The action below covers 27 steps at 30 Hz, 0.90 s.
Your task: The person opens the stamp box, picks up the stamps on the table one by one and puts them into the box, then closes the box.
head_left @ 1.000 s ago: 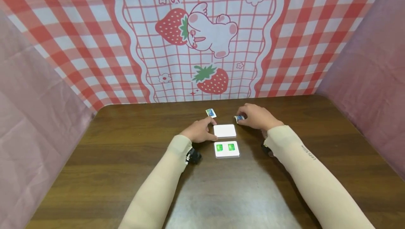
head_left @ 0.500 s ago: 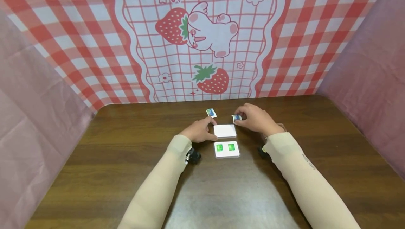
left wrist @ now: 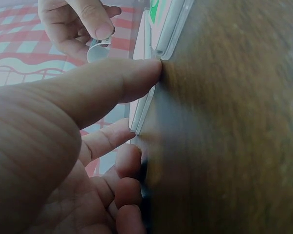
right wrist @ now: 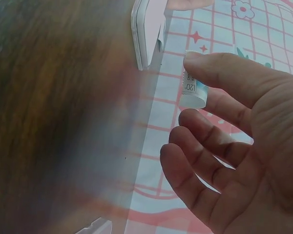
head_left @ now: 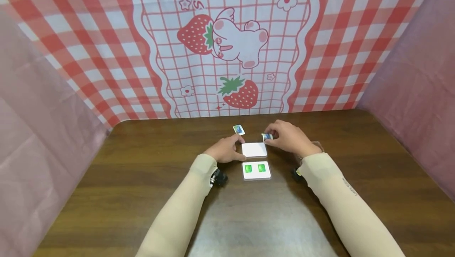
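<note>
Between thumb and index finger, my right hand pinches a small curled stamp with a toothed edge and printed figures. The stamp is held over the far right corner of a flat white rectangular case with clear edges. My left hand holds this case at its left side, thumb at the near corner and index finger at the far one. In the left wrist view its other fingers are bent below. The case's top is plain white.
A second flat case, bearing two green pictures, lies just nearer the person. Another small stamp in blue and green lies beyond my left hand. A red-and-white strawberry cloth hangs behind the wooden table.
My right hand has moved slightly left with the stamp, closer to the white case. The left hand keeps its place at the case. The head view has tilted up a little.
</note>
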Each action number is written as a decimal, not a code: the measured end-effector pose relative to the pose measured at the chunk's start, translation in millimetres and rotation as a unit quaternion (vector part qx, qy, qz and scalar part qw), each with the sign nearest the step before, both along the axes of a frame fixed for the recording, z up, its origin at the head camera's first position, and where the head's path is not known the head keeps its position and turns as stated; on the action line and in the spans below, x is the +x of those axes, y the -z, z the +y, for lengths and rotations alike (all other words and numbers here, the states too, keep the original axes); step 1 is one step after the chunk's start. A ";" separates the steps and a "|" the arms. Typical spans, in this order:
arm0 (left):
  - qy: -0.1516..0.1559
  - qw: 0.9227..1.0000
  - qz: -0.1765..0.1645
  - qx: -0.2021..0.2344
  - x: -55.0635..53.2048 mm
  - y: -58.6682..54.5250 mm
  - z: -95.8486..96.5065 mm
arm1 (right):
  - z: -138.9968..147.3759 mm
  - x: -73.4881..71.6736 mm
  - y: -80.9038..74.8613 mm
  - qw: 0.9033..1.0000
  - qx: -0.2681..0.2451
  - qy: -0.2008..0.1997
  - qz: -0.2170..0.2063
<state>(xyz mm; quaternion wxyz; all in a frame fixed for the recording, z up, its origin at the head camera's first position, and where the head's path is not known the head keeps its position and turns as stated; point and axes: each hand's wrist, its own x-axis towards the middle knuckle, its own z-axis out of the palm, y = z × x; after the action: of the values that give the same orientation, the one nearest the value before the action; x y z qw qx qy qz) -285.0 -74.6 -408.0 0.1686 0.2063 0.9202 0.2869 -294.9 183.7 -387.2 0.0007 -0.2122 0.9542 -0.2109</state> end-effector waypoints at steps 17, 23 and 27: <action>0.004 1.000 0.004 -0.003 -0.8 2.4 1.1 | -10.1 4.8 3.5 0.999 0.028 -0.023 -0.004; -0.001 1.000 0.001 -0.002 0.9 -0.3 1.5 | -13.4 7.1 4.8 0.999 0.037 -0.034 -0.013; -0.002 1.000 -0.001 -0.002 1.9 -1.9 1.5 | -15.8 7.8 6.3 0.998 0.044 -0.042 -0.019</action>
<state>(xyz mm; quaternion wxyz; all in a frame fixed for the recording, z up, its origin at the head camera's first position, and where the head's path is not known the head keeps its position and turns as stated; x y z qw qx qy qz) -283.1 -73.1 -406.1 0.1693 0.2035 0.9209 0.2860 -287.1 167.9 -393.4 0.0370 -0.2476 0.9526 -0.1728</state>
